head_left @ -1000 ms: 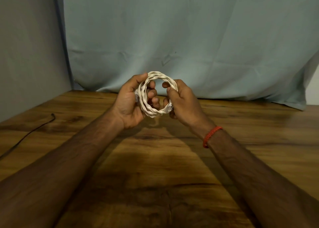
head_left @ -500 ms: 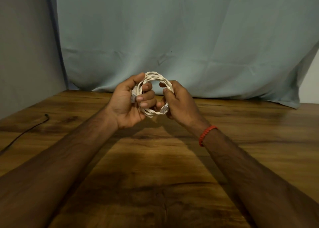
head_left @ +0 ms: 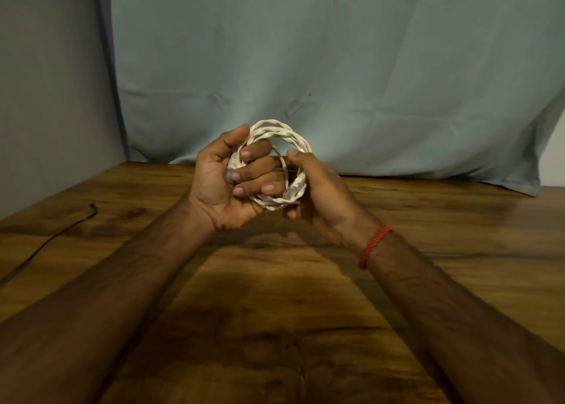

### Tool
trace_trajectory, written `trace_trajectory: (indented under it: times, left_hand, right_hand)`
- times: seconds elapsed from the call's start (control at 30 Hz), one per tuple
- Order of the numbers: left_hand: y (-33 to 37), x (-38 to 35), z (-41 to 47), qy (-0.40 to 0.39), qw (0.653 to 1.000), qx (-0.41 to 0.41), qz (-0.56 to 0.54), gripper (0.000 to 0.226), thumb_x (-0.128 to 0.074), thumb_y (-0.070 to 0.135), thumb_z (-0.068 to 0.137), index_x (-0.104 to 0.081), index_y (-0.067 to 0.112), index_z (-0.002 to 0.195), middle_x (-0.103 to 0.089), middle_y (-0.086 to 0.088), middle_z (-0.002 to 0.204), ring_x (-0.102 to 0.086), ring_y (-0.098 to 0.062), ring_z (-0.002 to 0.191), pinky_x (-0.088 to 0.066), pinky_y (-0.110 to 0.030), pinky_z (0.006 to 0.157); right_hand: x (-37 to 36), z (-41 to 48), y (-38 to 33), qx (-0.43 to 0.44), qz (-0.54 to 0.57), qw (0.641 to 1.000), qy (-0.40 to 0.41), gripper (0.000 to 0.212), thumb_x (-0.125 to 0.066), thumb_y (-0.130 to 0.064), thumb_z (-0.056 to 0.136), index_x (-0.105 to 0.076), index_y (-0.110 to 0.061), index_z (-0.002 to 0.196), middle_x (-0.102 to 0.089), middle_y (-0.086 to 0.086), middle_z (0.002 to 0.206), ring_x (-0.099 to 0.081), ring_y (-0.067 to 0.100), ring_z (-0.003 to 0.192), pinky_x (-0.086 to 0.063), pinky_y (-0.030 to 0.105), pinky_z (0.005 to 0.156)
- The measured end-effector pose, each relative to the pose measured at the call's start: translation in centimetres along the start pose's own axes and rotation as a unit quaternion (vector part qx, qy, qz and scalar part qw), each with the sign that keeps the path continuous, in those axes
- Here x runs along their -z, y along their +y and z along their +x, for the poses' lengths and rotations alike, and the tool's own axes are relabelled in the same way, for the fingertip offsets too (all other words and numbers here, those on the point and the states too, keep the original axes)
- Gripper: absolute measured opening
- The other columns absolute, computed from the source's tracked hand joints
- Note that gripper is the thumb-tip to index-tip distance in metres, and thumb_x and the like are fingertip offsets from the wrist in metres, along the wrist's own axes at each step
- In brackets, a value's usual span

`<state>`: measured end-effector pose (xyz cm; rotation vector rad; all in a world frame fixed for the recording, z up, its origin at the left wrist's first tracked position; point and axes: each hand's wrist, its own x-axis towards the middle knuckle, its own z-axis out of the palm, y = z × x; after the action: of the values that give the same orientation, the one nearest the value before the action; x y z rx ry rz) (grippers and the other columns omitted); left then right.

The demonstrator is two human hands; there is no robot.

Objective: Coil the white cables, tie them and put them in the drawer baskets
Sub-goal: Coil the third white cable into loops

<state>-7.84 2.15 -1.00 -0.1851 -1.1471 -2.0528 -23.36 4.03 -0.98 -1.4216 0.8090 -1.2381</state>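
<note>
gripping white cable coil point(head_left: 276, 132): left hand point(head_left: 220, 186), right hand point(head_left: 322, 197); black cord point(head_left: 91, 210), seemingly, far-left.

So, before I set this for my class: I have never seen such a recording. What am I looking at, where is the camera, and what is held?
No machine here: these are a person's two bare arms. Each picture comes from one wide-angle camera worn on the head, looking forward and down, so the arms reach in from the bottom. The left hand and the right hand hold a white cable wound into a round coil above a wooden table. The left fingers curl through the coil; the right hand grips the other side, where a clear plug shows. A red thread band sits on the right wrist. A thin black cord lies on the table, far left. A pale cloth hangs behind. No drawer baskets are in view.
</note>
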Motion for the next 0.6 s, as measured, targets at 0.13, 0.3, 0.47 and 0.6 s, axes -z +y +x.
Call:
trace_trajectory:
  times: [0.13, 0.3, 0.47, 0.6]
  left_hand:
    - [-0.4, 0.2, 0.3, 0.120, 0.988, -0.024, 0.089, 0.045, -0.040, 0.040, 0.099, -0.050, 0.011, 0.066, -0.042, -0.001, 0.046, -0.046, -0.015, 0.042, -0.053, -0.030, 0.067]
    - [-1.8, 0.8, 1.2, 0.229, 0.957, -0.056, 0.171, 0.067, -0.029, 0.062, 0.101, -0.062, 0.011, 0.072, -0.056, -0.002, 0.051, -0.060, -0.018, 0.051, -0.056, -0.042, 0.071]
    - [-2.2, 1.4, 1.6, 0.258, 0.938, -0.056, 0.224, 0.070, -0.029, 0.068, 0.099, -0.070, 0.013, 0.084, -0.063, -0.004, 0.066, -0.059, -0.027, 0.076, -0.041, -0.054, 0.092]
    - [-2.7, 0.1, 1.7, 0.257, 0.935, -0.071, 0.236, 0.068, -0.033, 0.069, 0.092, -0.068, 0.011, 0.085, -0.064, -0.005, 0.068, -0.064, -0.026, 0.068, -0.051, -0.042, 0.070]
  right_hand:
    - [0.5, 0.4, 0.0, 0.067, -0.054, 0.994, 0.062, 0.033, -0.045, -0.029, 0.105, -0.069, -0.005, 0.105, -0.061, 0.002, 0.055, -0.058, 0.014, 0.050, -0.035, 0.022, 0.040]
    - [0.9, 0.4, 0.1, 0.100, -0.092, 0.984, 0.115, 0.031, -0.047, -0.028, 0.105, -0.070, -0.008, 0.100, -0.055, -0.005, 0.047, -0.053, 0.013, 0.043, -0.035, 0.021, 0.037]
    - [1.1, 0.7, 0.5, 0.121, -0.095, 0.973, 0.172, 0.030, -0.046, -0.027, 0.105, -0.069, -0.008, 0.100, -0.059, 0.000, 0.054, -0.056, 0.015, 0.045, -0.039, 0.023, 0.037]
    - [1.1, 1.0, 1.2, 0.121, -0.123, 0.967, 0.186, 0.032, -0.043, -0.028, 0.106, -0.070, -0.011, 0.103, -0.069, 0.019, 0.073, -0.064, 0.023, 0.055, -0.044, 0.026, 0.041]
